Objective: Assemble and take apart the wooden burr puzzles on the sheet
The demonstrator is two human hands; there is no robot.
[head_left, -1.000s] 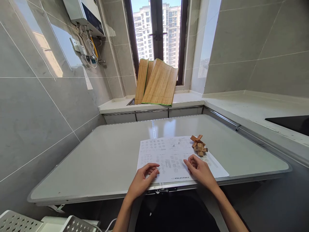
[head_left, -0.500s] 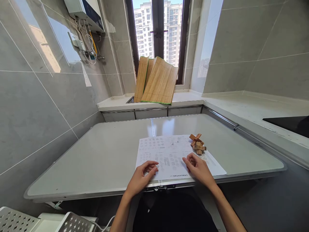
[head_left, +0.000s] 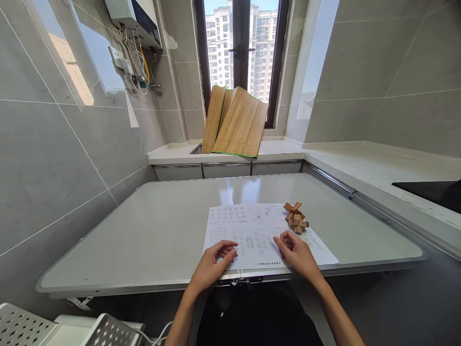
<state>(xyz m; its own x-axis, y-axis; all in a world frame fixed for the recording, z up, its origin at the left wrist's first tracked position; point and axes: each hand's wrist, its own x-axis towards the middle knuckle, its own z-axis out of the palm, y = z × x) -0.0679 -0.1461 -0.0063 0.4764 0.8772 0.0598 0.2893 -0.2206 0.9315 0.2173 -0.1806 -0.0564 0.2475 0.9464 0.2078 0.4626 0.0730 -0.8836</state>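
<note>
A white sheet of paper (head_left: 248,230), printed with rows of small diagrams, lies near the front edge of the table. At its lower left corner rests my left hand (head_left: 218,259), its fingers loosely bent, thumb apart, nothing held. My right hand (head_left: 295,252) lies on the sheet's right part, also relaxed and empty, with the fingers curled and the thumb a little away. Just beyond it, on the sheet's upper right edge, sit a wooden interlocking puzzle (head_left: 298,223) and a second wooden puzzle (head_left: 293,208) right behind it, close together.
The pale folding table (head_left: 151,235) has a seam down its middle. Behind it a bamboo mat (head_left: 241,122) leans on the white counter (head_left: 345,154) before the window. A perforated white basket (head_left: 111,331) stands low at the left. A water heater (head_left: 135,21) hangs on the wall.
The view has shifted slightly. Both hands stay where they were on the sheet, and the puzzles have not moved.
</note>
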